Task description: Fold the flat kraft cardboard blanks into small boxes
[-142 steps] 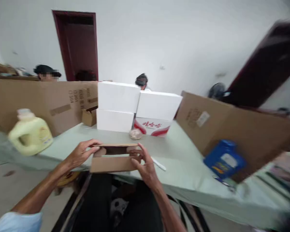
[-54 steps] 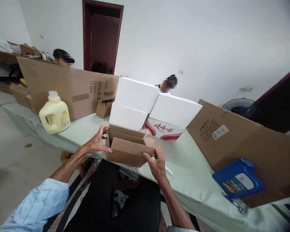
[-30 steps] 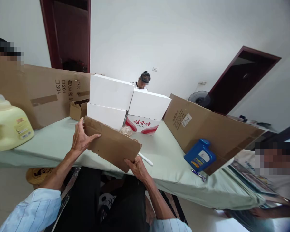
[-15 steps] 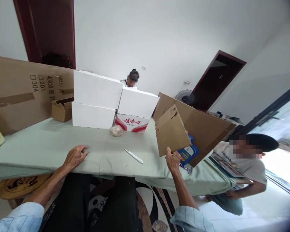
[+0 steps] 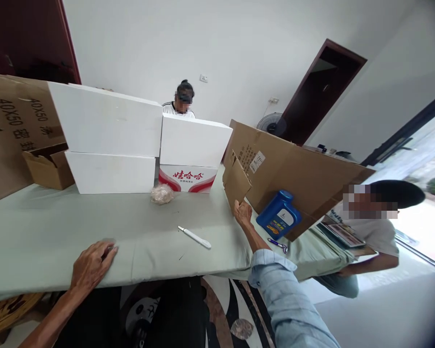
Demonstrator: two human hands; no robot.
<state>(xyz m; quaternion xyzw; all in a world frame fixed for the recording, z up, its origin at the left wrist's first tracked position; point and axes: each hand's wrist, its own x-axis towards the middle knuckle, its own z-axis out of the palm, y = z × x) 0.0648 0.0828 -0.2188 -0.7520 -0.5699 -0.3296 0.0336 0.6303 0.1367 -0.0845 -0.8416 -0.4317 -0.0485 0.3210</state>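
Observation:
My right hand (image 5: 242,212) is stretched out to the right and grips the lower edge of a small brown cardboard box (image 5: 235,181), held on edge over the table next to a big cardboard sheet (image 5: 304,174). My left hand (image 5: 90,265) rests flat on the pale green tablecloth (image 5: 58,237) near the front edge, fingers spread, holding nothing. A white pen-like tool (image 5: 195,237) lies on the cloth between my hands.
White foam boxes (image 5: 108,140) and a red-printed carton (image 5: 187,178) stand at the back, with a small crumpled bundle (image 5: 162,194) before them. An open small carton (image 5: 47,166) sits far left. A blue jug (image 5: 278,214) leans at right. One person sits right, another behind the boxes.
My right hand has carried the small cardboard box farther out and lower, beside the big cardboard sheet. My left hand stays on the cloth. The view has swung right.

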